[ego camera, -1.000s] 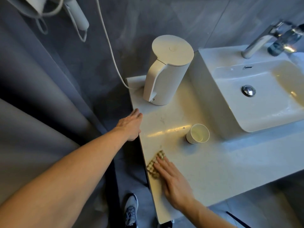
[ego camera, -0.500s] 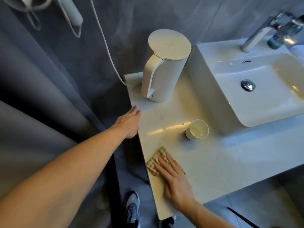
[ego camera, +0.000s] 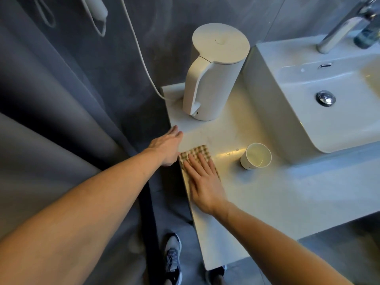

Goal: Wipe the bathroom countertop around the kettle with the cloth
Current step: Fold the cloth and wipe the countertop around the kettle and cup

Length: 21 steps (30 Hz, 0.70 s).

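1. On the pale countertop (ego camera: 257, 192), near its left edge, my right hand (ego camera: 202, 182) lay flat on the checked cloth (ego camera: 197, 154), fingers straight and close together, pressing it down rather than gripping it.
2. The cloth showed a green-and-cream check beyond my fingertips; the rest of it was hidden under my palm.
3. My left hand (ego camera: 166, 148) rested at the countertop's left edge, just beside the cloth, fingers stretched out and loosely together, holding nothing.
4. The white kettle (ego camera: 213, 79) stood upright at the back left corner of the countertop, handle toward me, lid on, well apart from the cloth. Its cord (ego camera: 139, 50) ran from the base up the grey wall.
5. A small white cup (ego camera: 256, 156) stood to the right of the cloth, near the basin, tilted so that its mouth faced me.
6. The white basin (ego camera: 287, 112) sat just to the right of the kettle, with a chrome tap (ego camera: 341, 27) at the back.
7. I could read no brand, label or writing on the kettle, the cup or the basin; a small mark low on the kettle's handle was too small to tell.
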Each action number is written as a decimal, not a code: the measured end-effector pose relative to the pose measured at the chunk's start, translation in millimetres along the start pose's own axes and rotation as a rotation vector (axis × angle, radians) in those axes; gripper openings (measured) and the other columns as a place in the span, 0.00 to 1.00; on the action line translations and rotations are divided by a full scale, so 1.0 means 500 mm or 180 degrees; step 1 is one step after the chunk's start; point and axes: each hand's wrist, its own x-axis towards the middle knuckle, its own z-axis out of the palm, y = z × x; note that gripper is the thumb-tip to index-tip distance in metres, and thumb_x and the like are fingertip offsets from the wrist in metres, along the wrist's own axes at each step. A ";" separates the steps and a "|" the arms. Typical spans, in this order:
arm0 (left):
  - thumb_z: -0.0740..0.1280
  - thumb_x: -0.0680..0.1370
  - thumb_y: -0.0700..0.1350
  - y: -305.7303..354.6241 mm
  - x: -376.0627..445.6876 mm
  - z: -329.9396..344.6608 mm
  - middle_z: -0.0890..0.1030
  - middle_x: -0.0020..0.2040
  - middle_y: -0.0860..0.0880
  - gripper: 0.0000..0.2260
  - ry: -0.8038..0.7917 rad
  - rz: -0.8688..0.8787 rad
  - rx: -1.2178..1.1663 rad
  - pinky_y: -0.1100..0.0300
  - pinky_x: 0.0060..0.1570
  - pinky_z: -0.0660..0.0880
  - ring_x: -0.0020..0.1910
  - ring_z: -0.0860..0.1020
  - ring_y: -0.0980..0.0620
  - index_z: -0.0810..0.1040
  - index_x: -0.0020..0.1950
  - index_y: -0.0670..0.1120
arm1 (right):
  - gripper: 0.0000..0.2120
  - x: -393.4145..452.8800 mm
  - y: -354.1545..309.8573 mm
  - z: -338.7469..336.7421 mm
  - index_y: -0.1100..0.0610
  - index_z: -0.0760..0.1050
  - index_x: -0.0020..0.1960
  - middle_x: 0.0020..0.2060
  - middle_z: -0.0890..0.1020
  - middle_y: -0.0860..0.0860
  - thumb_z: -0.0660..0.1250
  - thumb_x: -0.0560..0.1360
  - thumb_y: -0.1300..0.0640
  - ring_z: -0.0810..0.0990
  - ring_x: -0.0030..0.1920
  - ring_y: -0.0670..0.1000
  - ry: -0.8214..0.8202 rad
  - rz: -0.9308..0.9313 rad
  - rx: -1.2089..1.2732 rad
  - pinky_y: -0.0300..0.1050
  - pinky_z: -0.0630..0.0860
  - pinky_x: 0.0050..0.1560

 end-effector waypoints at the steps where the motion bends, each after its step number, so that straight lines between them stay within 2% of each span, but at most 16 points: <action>1: 0.66 0.83 0.45 0.000 -0.003 -0.002 0.41 0.86 0.49 0.36 -0.0004 0.0006 -0.0003 0.46 0.78 0.60 0.84 0.48 0.48 0.48 0.86 0.47 | 0.29 -0.053 -0.011 0.002 0.45 0.54 0.85 0.84 0.55 0.47 0.56 0.85 0.49 0.44 0.85 0.55 0.0045 -0.0034 0.0068 0.61 0.46 0.83; 3: 0.67 0.83 0.43 0.003 -0.009 -0.007 0.41 0.86 0.48 0.37 -0.0042 0.0033 0.0004 0.44 0.78 0.61 0.84 0.47 0.47 0.48 0.86 0.46 | 0.29 -0.152 -0.019 0.004 0.43 0.55 0.84 0.84 0.54 0.44 0.58 0.85 0.48 0.45 0.85 0.51 -0.0073 -0.0075 0.0197 0.60 0.46 0.84; 5: 0.68 0.82 0.41 0.004 -0.010 -0.008 0.41 0.86 0.47 0.38 -0.0050 0.0052 0.0038 0.43 0.77 0.62 0.84 0.47 0.46 0.48 0.85 0.46 | 0.26 -0.209 -0.013 -0.007 0.41 0.58 0.83 0.84 0.54 0.40 0.56 0.86 0.45 0.44 0.85 0.48 -0.0320 -0.0022 0.0257 0.58 0.45 0.84; 7: 0.67 0.81 0.39 0.002 -0.007 -0.006 0.41 0.86 0.46 0.39 -0.0037 0.0050 0.0063 0.42 0.76 0.63 0.84 0.46 0.46 0.48 0.85 0.46 | 0.23 -0.193 0.008 -0.018 0.41 0.63 0.81 0.83 0.57 0.40 0.54 0.86 0.45 0.47 0.85 0.49 -0.0421 0.0006 0.0245 0.57 0.46 0.83; 9: 0.67 0.81 0.38 0.000 -0.002 -0.003 0.40 0.86 0.47 0.39 -0.0052 0.0031 0.0081 0.42 0.77 0.62 0.84 0.45 0.47 0.47 0.85 0.47 | 0.23 -0.119 0.027 -0.020 0.44 0.67 0.80 0.82 0.61 0.46 0.54 0.85 0.46 0.53 0.84 0.56 -0.0349 -0.0093 0.0040 0.59 0.49 0.83; 11: 0.67 0.82 0.40 0.002 0.001 -0.002 0.40 0.86 0.48 0.39 -0.0096 -0.0009 0.0066 0.43 0.77 0.60 0.84 0.45 0.48 0.46 0.86 0.47 | 0.26 -0.022 0.038 -0.019 0.43 0.63 0.82 0.84 0.59 0.51 0.53 0.84 0.44 0.51 0.84 0.61 -0.0230 -0.0016 -0.0220 0.64 0.50 0.82; 14: 0.67 0.82 0.43 0.000 0.006 0.002 0.40 0.86 0.49 0.39 -0.0080 -0.0024 0.0087 0.44 0.79 0.59 0.84 0.45 0.49 0.46 0.86 0.47 | 0.29 0.049 0.031 -0.005 0.37 0.49 0.84 0.85 0.47 0.52 0.50 0.84 0.41 0.39 0.84 0.62 -0.0276 0.0367 -0.0287 0.66 0.43 0.82; 18: 0.67 0.81 0.38 -0.003 0.009 0.010 0.40 0.86 0.47 0.39 -0.0070 -0.0003 0.0103 0.42 0.78 0.61 0.84 0.46 0.46 0.47 0.85 0.47 | 0.31 -0.095 -0.003 0.015 0.37 0.42 0.84 0.85 0.43 0.51 0.52 0.85 0.41 0.35 0.84 0.60 -0.0250 0.0272 -0.0308 0.67 0.41 0.81; 21: 0.67 0.80 0.36 0.004 0.003 0.007 0.40 0.86 0.46 0.40 -0.0054 -0.0009 0.0071 0.41 0.77 0.61 0.84 0.47 0.44 0.47 0.85 0.46 | 0.31 -0.242 -0.011 0.005 0.37 0.40 0.84 0.85 0.39 0.48 0.51 0.86 0.41 0.33 0.83 0.58 -0.0580 0.0246 -0.0246 0.66 0.41 0.81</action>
